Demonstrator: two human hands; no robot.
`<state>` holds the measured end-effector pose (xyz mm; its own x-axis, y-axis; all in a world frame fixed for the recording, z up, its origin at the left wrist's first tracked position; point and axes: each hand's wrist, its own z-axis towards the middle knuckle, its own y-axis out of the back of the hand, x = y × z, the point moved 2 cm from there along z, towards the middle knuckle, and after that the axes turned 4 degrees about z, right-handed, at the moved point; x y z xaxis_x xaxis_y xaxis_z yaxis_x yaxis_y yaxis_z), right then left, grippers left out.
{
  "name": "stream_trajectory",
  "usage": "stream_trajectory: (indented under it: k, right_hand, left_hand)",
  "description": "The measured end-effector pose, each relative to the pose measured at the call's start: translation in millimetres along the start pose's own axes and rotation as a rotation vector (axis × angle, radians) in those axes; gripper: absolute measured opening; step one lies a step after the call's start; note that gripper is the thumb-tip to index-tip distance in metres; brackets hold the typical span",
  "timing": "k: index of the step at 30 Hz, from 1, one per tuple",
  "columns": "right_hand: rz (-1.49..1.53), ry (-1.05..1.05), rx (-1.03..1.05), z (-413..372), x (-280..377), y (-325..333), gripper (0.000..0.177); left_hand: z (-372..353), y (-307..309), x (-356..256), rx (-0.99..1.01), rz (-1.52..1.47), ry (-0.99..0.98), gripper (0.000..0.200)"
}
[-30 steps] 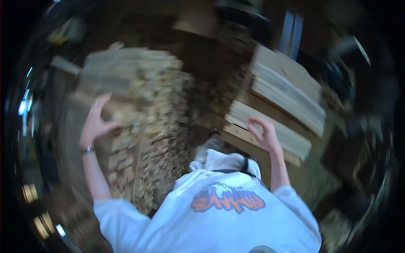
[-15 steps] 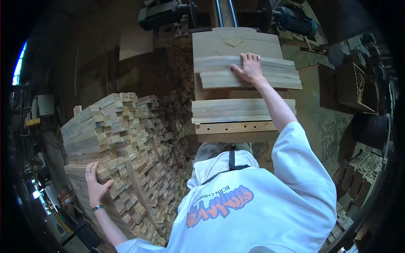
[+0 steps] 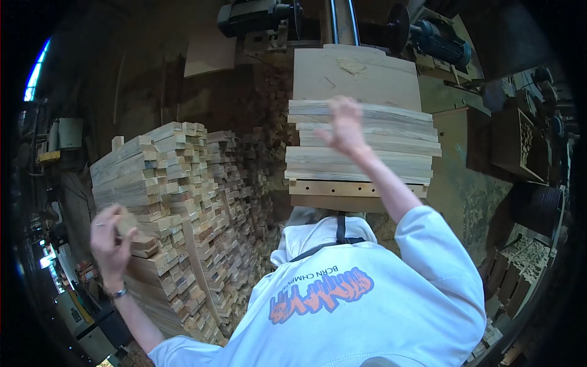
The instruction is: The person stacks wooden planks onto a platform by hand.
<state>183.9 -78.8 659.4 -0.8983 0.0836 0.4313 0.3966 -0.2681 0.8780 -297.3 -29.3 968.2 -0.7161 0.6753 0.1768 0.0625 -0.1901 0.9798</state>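
My left hand, with a ring and a wristband, grips the end of a wooden strip at the near corner of a tall lumber stack. The strip's end shows between thumb and fingers; the rest of it is hidden. Slightly blurred, my right hand lies over several pale wooden strips with its thumb and fingers apart. These strips lie side by side on a flat board, against a wooden bar with drilled holes at the near edge.
Two electric motors stand beyond the board, one on the left and one on the right. Metal rails run between them. To the right are a wooden box and a dark drum.
My right hand and the strips under it have come nearer, closing the gap to the front strips. My left hand has shifted left and up and now grips a strip's end.
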Motion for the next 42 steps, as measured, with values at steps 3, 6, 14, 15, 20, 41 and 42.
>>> stream_trajectory:
  k: [3, 6, 14, 15, 20, 41, 42]
  right_hand:
    - [0.623, 0.467, 0.145, 13, 146, 27, 0.088]
    - [1.115, 0.66, 0.092, 37, 270, 49, 0.096]
    - [1.404, 0.116, -0.233, 17, 215, 60, 0.037]
    - [1.275, -0.054, -0.259, 18, 182, 61, 0.043]
    - [1.823, -0.692, -0.216, 16, 21, 72, 0.068]
    - [0.528, -1.003, -0.095, -189, -238, 95, 0.045]
    - [0.599, -0.97, -0.063, -188, -241, 91, 0.045]
  left_hand:
    - [24, 60, -21, -0.351, -0.178, 0.052, 0.054]
    - [76, 86, -64, -0.495, -0.617, -0.196, 0.076]
    - [250, 14, -244, -0.466, -0.618, -0.632, 0.052]
    - [255, 1, -252, -0.524, -0.481, -0.615, 0.057]
    - [266, -127, -282, -0.236, -0.23, -0.531, 0.07]
    - [156, -350, -223, 0.02, -1.104, 0.736, 0.021]
    - [136, -368, -224, 0.143, -1.341, 0.837, 0.026]
